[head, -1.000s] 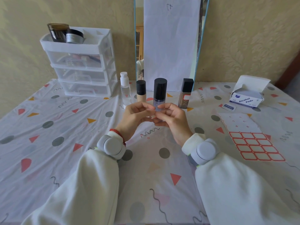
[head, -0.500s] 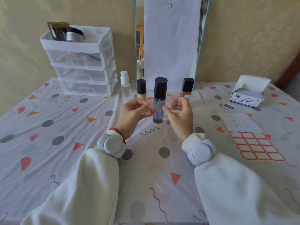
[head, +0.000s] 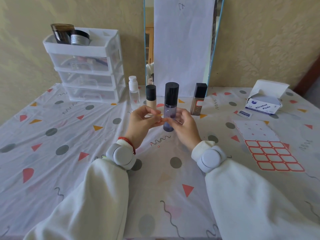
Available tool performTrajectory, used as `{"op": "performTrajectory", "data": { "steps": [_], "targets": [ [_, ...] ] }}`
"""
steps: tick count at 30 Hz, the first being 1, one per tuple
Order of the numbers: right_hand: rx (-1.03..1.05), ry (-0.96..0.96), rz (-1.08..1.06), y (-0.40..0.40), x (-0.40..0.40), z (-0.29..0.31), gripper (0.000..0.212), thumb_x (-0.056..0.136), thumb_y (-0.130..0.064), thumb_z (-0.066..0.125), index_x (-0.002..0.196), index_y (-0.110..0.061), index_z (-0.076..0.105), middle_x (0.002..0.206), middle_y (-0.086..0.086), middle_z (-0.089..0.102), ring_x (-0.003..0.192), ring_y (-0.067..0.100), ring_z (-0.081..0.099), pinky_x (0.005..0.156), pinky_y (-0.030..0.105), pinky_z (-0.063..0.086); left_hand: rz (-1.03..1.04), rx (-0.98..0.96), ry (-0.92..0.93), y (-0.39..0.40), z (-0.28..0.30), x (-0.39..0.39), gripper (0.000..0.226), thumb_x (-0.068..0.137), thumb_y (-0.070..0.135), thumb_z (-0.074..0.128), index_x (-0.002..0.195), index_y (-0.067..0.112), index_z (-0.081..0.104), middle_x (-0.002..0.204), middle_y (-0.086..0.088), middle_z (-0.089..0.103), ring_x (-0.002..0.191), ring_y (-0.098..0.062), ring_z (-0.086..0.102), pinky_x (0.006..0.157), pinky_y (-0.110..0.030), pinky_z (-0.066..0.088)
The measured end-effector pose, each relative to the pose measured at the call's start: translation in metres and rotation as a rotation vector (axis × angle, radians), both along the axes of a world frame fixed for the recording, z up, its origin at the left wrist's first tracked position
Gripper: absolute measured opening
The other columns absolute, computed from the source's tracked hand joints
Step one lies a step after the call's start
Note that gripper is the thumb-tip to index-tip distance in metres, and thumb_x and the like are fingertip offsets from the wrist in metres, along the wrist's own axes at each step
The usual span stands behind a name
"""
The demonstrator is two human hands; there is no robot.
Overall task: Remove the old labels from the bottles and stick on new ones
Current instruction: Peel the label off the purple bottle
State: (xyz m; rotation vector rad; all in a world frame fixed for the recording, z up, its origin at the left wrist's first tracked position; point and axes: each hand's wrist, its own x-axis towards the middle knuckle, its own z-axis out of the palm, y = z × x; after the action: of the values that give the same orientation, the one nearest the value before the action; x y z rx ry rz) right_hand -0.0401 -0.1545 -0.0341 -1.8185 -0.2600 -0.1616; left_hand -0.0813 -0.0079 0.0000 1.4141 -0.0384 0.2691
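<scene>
A purple-tinted pump bottle (head: 169, 111) with a tall black cap stands upright near the middle of the surface (head: 86, 170), which wears a white cloth printed with triangles, dots and squiggles. Both hands meet just in front of it. The left hand (head: 144, 120) has thumb and forefinger pressed together on something small — too small to tell what it is. The right hand (head: 183, 124) sits just beside the bottle's lower half with its fingers curled loosely; whether they actually touch the glass, or hold anything, I cannot tell.

Behind the purple bottle runs a short row: a clear bottle with a white cap (head: 133, 91), a beige foundation bottle (head: 151, 98) with a black cap, and to the right a square brown foundation bottle (head: 198, 99) carrying a red-edged label. Well off to the right lies a label sheet (head: 270, 153) — red-bordered stickers fill its near part, while the far part is peeled bare. Beyond it sit an open box of alcohol pads (head: 265, 104) and one loose pad sachet (head: 244, 113).

At the back left a clear three-drawer organiser (head: 88, 73) holds two dark jars (head: 71, 34) on top. A mirror (head: 180, 45) leans against the pale patterned wall, with a white paper sheet covering most of it.
</scene>
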Motion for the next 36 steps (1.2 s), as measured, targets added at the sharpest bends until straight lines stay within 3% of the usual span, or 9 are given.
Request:
{"op": "performTrajectory", "data": {
  "steps": [3,7,12,15,22,27,32,36],
  "targets": [
    [0.012,-0.019,-0.014,-0.002,-0.002,0.002,0.034,0.087,-0.032,0.068,0.115,-0.022,0.053,0.106,-0.011,0.063,0.092,-0.004,0.059,0.072,0.003,0.045,0.043,0.044,-0.002,0.0,-0.002,0.002,0.007,0.084,-0.012,0.06,0.088,-0.006,0.06,0.093,-0.02,0.065,0.077,-0.021,0.071,0.072,-0.026,0.057],
    [0.044,-0.049,-0.021,-0.005,-0.005,0.006,0.027,0.086,-0.033,0.069,0.107,-0.024,0.055,0.094,-0.019,0.061,0.084,-0.011,0.059,0.071,0.003,0.045,0.109,0.084,0.036,0.002,-0.006,0.006,0.013,0.088,-0.007,0.059,0.098,-0.013,0.063,0.096,-0.024,0.068,0.08,-0.017,0.07,0.08,-0.027,0.057],
    [0.065,-0.022,0.024,-0.004,-0.009,0.005,0.017,0.082,-0.035,0.073,0.094,-0.029,0.063,0.08,-0.026,0.065,0.087,0.0,0.064,0.079,0.02,0.055,0.069,0.113,0.059,0.0,-0.008,0.005,0.016,0.087,-0.002,0.062,0.099,-0.007,0.07,0.101,-0.016,0.072,0.095,-0.02,0.069,0.088,-0.027,0.054],
    [0.104,-0.001,0.046,-0.003,-0.009,0.005,0.015,0.081,-0.034,0.075,0.086,-0.031,0.062,0.076,-0.031,0.064,0.088,0.005,0.067,0.083,0.033,0.058,0.061,0.07,0.046,0.002,-0.007,0.004,0.015,0.085,0.0,0.066,0.099,-0.004,0.072,0.098,-0.01,0.074,0.094,-0.017,0.07,0.084,-0.023,0.054],
    [0.157,0.033,0.05,-0.002,-0.012,0.005,0.016,0.078,-0.034,0.078,0.084,-0.028,0.064,0.073,-0.022,0.068,0.087,0.008,0.068,0.085,0.041,0.058,0.056,-0.031,0.032,0.003,-0.006,0.004,0.016,0.08,-0.01,0.067,0.094,-0.006,0.062,0.104,-0.022,0.069,0.095,-0.032,0.068,0.086,-0.037,0.057],
    [0.155,0.02,0.034,-0.004,-0.014,0.01,0.016,0.078,-0.031,0.078,0.085,-0.027,0.064,0.07,-0.023,0.065,0.085,0.009,0.067,0.086,0.039,0.057,0.094,0.008,-0.021,0.003,-0.003,0.004,0.021,0.078,-0.009,0.069,0.093,0.0,0.058,0.093,-0.014,0.068,0.085,-0.023,0.069,0.078,-0.031,0.057],
    [0.188,0.035,-0.035,-0.009,-0.011,0.013,0.032,0.079,-0.033,0.077,0.101,-0.013,0.068,0.094,0.004,0.071,0.09,0.018,0.068,0.083,0.035,0.057,0.021,0.058,0.098,0.005,-0.002,0.003,0.016,0.078,-0.007,0.071,0.088,0.0,0.062,0.092,-0.025,0.068,0.082,-0.027,0.068,0.078,-0.03,0.058],
    [0.221,0.046,-0.077,-0.012,-0.008,0.013,0.033,0.078,-0.035,0.077,0.101,-0.014,0.067,0.092,0.0,0.071,0.089,0.016,0.067,0.08,0.029,0.056,-0.008,0.208,0.155,0.004,-0.004,0.003,0.011,0.078,-0.002,0.073,0.086,0.0,0.066,0.083,-0.014,0.07,0.075,-0.019,0.065,0.076,-0.029,0.054]
  ]
}}
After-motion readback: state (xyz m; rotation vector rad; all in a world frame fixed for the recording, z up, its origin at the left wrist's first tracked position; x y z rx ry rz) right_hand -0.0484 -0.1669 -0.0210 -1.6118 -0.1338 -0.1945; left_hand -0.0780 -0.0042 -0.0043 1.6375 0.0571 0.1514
